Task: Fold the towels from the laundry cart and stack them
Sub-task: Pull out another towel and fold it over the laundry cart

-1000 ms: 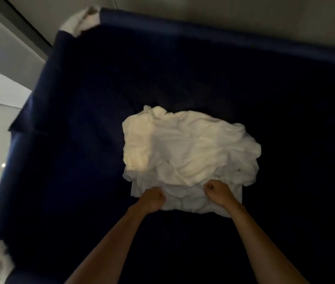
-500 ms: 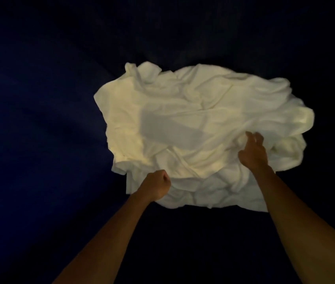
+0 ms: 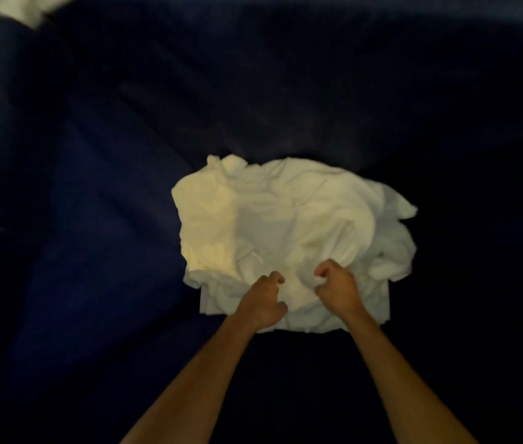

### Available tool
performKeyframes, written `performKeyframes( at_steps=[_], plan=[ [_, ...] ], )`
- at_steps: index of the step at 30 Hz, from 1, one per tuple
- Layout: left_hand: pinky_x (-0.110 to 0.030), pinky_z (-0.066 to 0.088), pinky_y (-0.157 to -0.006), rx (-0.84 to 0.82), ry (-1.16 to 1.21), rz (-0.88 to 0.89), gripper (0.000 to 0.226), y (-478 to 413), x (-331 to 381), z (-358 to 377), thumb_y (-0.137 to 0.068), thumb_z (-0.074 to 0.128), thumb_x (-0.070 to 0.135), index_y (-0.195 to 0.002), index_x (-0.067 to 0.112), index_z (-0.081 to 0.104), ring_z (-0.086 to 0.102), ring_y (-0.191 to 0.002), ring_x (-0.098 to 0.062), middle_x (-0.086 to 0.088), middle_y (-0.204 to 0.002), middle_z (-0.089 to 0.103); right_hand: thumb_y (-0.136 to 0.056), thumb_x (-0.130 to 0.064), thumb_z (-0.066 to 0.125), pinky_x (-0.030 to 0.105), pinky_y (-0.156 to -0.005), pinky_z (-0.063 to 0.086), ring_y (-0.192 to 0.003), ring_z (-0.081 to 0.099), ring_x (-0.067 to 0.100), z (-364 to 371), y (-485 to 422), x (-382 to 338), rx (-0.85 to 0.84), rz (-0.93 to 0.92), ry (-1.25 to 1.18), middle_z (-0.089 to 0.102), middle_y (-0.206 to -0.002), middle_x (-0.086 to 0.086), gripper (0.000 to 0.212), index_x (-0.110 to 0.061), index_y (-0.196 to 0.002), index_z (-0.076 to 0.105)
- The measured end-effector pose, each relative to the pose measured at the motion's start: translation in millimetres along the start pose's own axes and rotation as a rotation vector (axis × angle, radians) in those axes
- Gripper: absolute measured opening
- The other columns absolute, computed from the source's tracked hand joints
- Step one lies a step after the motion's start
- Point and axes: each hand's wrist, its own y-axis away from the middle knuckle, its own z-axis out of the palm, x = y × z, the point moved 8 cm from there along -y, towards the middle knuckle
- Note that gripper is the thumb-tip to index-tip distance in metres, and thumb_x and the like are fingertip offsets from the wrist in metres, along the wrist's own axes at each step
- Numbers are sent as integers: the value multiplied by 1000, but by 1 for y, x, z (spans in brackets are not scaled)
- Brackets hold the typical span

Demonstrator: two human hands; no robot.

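Dark blue cart lining [image 3: 93, 251] holds crumpled white towels [image 3: 269, 219], left hand [image 3: 261, 299] and right hand [image 3: 337, 288], each grip clamped on them.

Towel heap mid-cart, room all round
White towels [image 3: 285, 225] fill the centre; bare navy cart liner [image 3: 87, 257] at 3, 6 and 9 o'clock; walls rise at 10 to 12.

Dark blue cart [image 3: 93, 219] fills the view, its cloth floor and walls creased and sagging. One heap of white towels [image 3: 285, 219] sits right on that floor, a little right of centre. It's crumpled on top, with flatter layers poking out along the near edge. The heap's left side catches yellowish light. At the far left corner, a white patch [image 3: 20, 8] shows, too blurred to identify.
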Motion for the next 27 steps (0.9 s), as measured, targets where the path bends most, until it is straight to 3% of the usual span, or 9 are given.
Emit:
performKeyframes(
  at_steps=[3, 5, 9, 11, 15, 17, 22, 24, 27],
  plan=[
    [-39, 42, -100, 78, -105, 111, 68, 49, 53, -11, -85, 66, 20, -143, 21, 31, 43, -122, -24, -8, -133, 40, -80, 12, 55, 1, -61, 37, -79, 55, 7, -19, 64, -45, -41, -84, -66, 59, -88, -2, 26, -10, -92, 59],
    [-39, 43, -97, 119, -155, 155, 58, 81, 82, -20, -85, 66, 21, -136, 18, 39, 45, -120, -25, -7, -131, 43, -79, 6, 61, 3, -61, 39, -73, 52, -2, -37, 100, -72, -35, -145, -101, 59, -82, -9, 21, -13, -89, 60],
    [-40, 48, -82, 250, -238, 227, 24, 144, 123, -41, -86, 59, 13, -107, 8, 51, 58, -101, -32, -13, -110, 59, -76, -2, 67, 9, -63, 42, -71, 55, 2, -72, 157, -108, -9, -243, -136, 60, -74, -14, 23, -23, -73, 58],
    [-37, 47, -74, 290, -260, 270, 17, 173, 137, -47, -84, 55, 7, -101, 5, 52, 60, -95, -34, -17, -102, 63, -77, 1, 66, 21, -70, 49, -72, 59, 5, -86, 181, -117, 8, -290, -189, 62, -73, -13, 30, -27, -68, 58],
    [-33, 44, -69, 395, -211, 305, 7, 220, 158, -62, -83, 58, 11, -89, 9, 55, 60, -89, -27, -11, -94, 64, -82, 6, 55, 34, -82, 54, -87, 63, 17, -106, 218, -126, 38, -327, -267, 66, -89, -5, 30, -24, -82, 62],
    [-33, 44, -67, 458, -146, 311, 10, 238, 165, -72, -81, 59, 9, -77, 13, 50, 59, -82, -25, -3, -81, 61, -85, -1, 57, 31, -83, 51, -94, 60, 18, -108, 229, -129, 68, -355, -148, 62, -103, 1, 25, -18, -103, 62],
    [-28, 36, -54, 513, -57, 390, 29, 285, 189, -96, -75, 55, -1, -61, 18, 38, 40, -59, -11, 8, -60, 42, -83, -19, 60, 34, -86, 46, -111, 53, 29, -90, 226, -112, -39, -179, 334, 48, -127, 14, 56, -11, -135, 40],
    [-15, 33, -46, 513, -110, 387, 24, 300, 193, -103, -78, 55, 0, -65, 15, 42, 35, -54, -6, 8, -60, 40, -86, -28, 57, 33, -90, 45, -117, 51, 30, -87, 224, -98, -56, -110, 518, 49, -130, 13, 51, -13, -134, 44],
    [-16, 28, -47, 382, -121, 388, 28, 305, 188, -99, -78, 55, 0, -61, 17, 40, 35, -55, -6, 6, -60, 41, -95, -32, 44, 34, -93, 46, -115, 56, 28, -100, 223, -84, 93, -38, 488, 59, -125, 11, 34, -13, -119, 59]
  ],
)
